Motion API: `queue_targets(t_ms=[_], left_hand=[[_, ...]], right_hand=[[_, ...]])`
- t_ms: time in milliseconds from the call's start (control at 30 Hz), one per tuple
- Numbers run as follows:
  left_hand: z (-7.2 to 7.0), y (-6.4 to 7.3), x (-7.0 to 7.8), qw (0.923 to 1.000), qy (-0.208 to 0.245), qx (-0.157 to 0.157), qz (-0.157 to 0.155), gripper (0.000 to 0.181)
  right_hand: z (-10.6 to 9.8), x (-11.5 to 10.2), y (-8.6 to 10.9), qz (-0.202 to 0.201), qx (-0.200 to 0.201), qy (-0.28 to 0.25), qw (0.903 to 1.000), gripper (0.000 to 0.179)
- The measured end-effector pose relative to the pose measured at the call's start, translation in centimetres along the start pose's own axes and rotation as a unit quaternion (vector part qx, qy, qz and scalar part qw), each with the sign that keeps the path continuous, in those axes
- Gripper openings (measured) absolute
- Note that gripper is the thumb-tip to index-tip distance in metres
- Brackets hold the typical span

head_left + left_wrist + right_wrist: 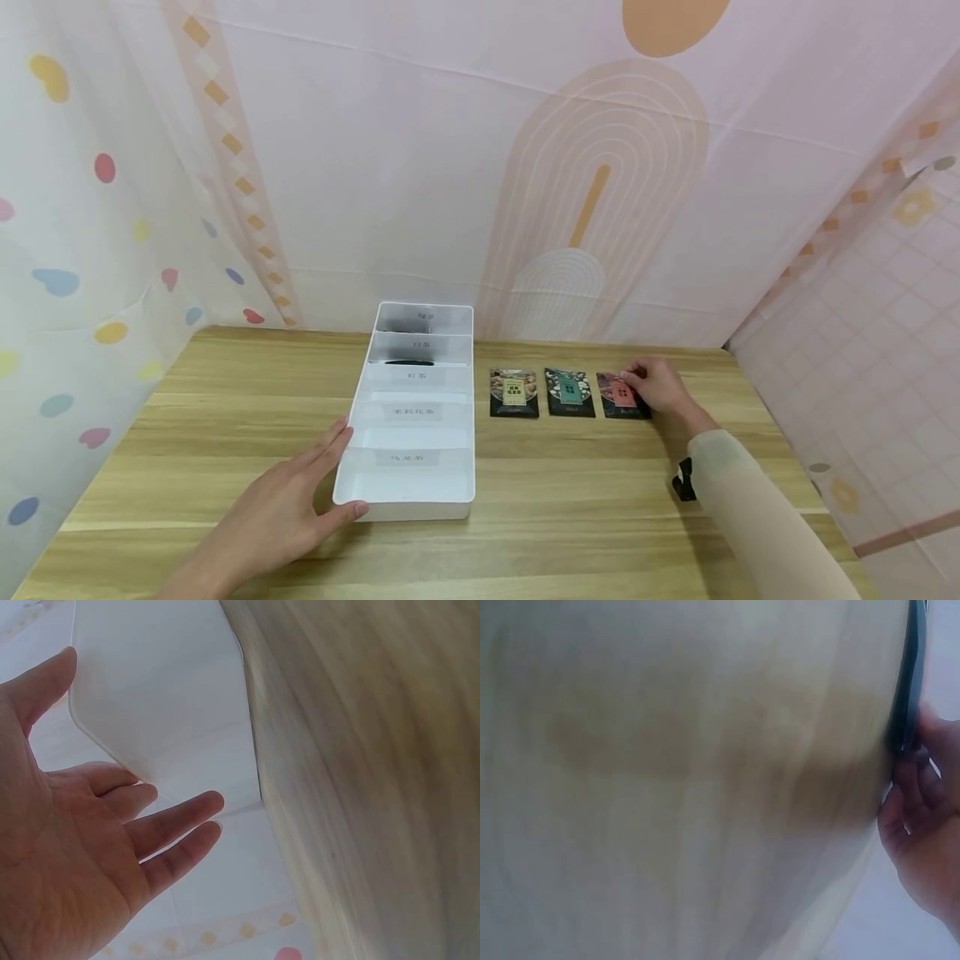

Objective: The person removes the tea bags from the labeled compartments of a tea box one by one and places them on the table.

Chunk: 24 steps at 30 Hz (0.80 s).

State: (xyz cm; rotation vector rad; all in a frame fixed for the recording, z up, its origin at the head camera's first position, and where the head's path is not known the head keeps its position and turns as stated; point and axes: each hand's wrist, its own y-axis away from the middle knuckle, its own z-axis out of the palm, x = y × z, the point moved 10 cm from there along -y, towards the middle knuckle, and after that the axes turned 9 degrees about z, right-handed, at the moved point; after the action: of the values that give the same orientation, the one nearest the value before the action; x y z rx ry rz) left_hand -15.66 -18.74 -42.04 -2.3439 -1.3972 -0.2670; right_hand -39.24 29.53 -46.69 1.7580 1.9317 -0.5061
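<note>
A white compartment box (472, 487) with a label in each section stands left of the table's middle. My left hand (281, 508) rests against its near left corner, the thumb at the front and the fingers along the side. In the left wrist view, that hand's (82, 847) fingers are spread and loosely extended beside the white wall. My right hand (662, 396) pinches the right edge of a tea sachet with a red label (617, 393). The right wrist view shows the sachet's dark edge (909, 682) between the thumb and fingers of that hand (930, 825).
Left of the red-labelled sachet lie a green-labelled sachet (570, 393) and a yellow-labelled sachet (513, 393), in a row on the wooden table (570, 508). Dark items (408, 362) show in the box's far sections. A patterned curtain (375, 167) hangs behind the table.
</note>
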Motion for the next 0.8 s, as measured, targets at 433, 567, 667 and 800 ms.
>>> queue_targets(t_ms=[433, 567, 667, 800], left_hand=[[0.1, 0.0, 0.1, 1.0000, -0.002, 0.002, 0.005, 0.094], [0.1, 0.0, 0.1, 1.0000, -0.002, 0.001, 0.003, 0.094], [0.0, 0.0, 0.1, 1.0000, -0.003, 0.000, 0.002, 0.094], [0.0, 0.0, 0.1, 1.0000, -0.004, 0.001, 0.003, 0.094]], right_hand=[[-0.2, 0.3, 0.0, 0.011, 0.011, 0.031, 0.9994, 0.016], [-0.5, 0.3, 0.2, 0.011, 0.010, 0.033, 0.9993, 0.020], [-0.8, 0.3, 0.4, 0.020, 0.006, 0.023, 0.9995, 0.024], [-1.4, 0.0, 0.7, 0.029, 0.005, 0.005, 0.9996, 0.027]])
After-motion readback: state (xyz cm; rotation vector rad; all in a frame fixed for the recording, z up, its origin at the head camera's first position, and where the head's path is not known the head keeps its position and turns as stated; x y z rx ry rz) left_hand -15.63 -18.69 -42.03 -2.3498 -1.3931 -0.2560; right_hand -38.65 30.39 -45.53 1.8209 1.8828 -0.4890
